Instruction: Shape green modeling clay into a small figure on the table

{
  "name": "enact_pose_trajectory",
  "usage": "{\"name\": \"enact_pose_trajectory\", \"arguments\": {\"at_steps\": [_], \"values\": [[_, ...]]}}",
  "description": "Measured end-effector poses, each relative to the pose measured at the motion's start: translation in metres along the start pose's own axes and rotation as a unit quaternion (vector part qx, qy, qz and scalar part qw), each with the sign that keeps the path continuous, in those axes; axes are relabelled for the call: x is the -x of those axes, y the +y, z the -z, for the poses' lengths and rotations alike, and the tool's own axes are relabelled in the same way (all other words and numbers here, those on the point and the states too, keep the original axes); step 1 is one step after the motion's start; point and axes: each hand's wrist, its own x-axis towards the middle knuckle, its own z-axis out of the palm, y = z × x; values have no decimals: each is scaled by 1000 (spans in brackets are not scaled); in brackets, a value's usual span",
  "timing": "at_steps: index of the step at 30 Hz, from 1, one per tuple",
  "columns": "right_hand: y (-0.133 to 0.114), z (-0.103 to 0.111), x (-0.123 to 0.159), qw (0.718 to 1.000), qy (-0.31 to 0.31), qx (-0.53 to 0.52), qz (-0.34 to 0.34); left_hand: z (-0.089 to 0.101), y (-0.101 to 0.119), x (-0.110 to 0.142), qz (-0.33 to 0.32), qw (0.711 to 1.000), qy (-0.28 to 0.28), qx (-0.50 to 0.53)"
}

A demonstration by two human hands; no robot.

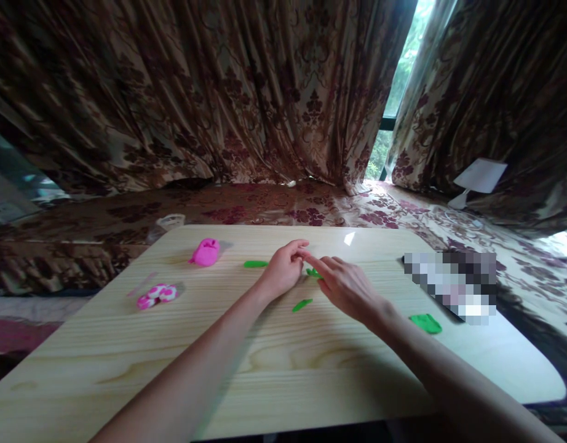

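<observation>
Left hand [287, 267], fingers curled, appears to meet right hand [347, 284], index extended — cannot tell if they grip anything — while a ragged green piece [313, 273] on the table [283, 357] lies roughly left-to-right, just beside the nearer right fingers.

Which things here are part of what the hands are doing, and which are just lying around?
Probably in the job:
left hand
right hand
green bits by them
far green strip
near green strip
maybe the flat green piece

Seem just lying about:
pink lump
pink-and-white lump
white lamp
</observation>
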Motion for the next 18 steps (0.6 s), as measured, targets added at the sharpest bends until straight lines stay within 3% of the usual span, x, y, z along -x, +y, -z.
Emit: {"name": "enact_pose_trajectory", "arguments": {"at_steps": [3, 7, 11, 18], "values": [[-14, 1, 17, 998, -12, -50, 23, 21, 2, 25, 13, 998, 18, -57], [-5, 8, 31, 992, 23, -123, -19, 36, 12, 55, -7, 983, 14, -185], [16, 10, 14, 990, 28, -130, -50, 30, 28, 71, -9, 952, -23, -305], [16, -11, -20, 992, -49, -113, 24, 7, 36, 76, -34, 910, -61, -408]]}}
